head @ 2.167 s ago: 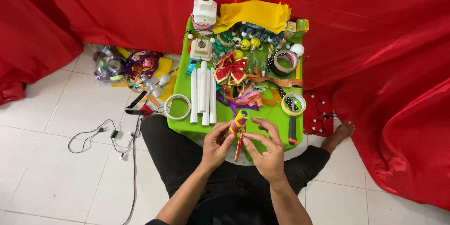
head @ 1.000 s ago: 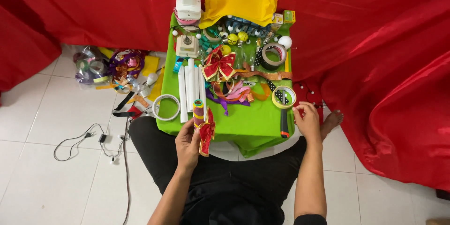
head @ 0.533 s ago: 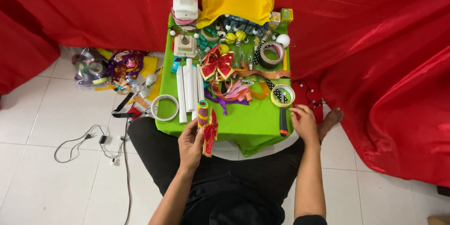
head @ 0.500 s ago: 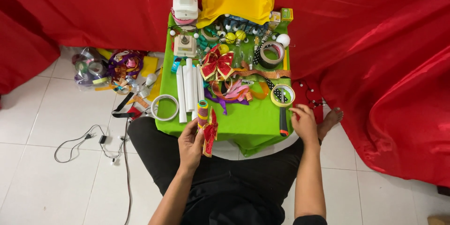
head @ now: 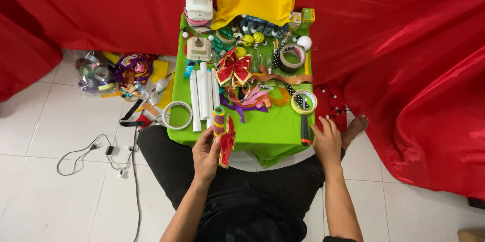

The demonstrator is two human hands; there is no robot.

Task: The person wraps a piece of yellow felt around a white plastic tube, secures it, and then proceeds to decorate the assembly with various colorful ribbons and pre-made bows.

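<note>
Left hand point(head: 206, 155) fingers grip a ribbon-wrapped roll point(head: 219, 121) with red bow point(head: 226, 143) seemingly attached; right hand point(head: 327, 143), fingers loosely spread, reaches toward the orange-handled tool point(head: 304, 127) on the green worktop point(head: 262, 131), finishing apparently pending.

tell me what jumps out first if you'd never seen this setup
The red cloth draped behind and to the right fills most of the view, and against it the bright green table stands out, crowded with ribbons, tape rolls and a red-gold bow. Near its front edge the left hand holds a ribbon-wrapped roll with a red bow attached, while the right hand rests at the front right corner beside an orange-tipped tool.
</note>
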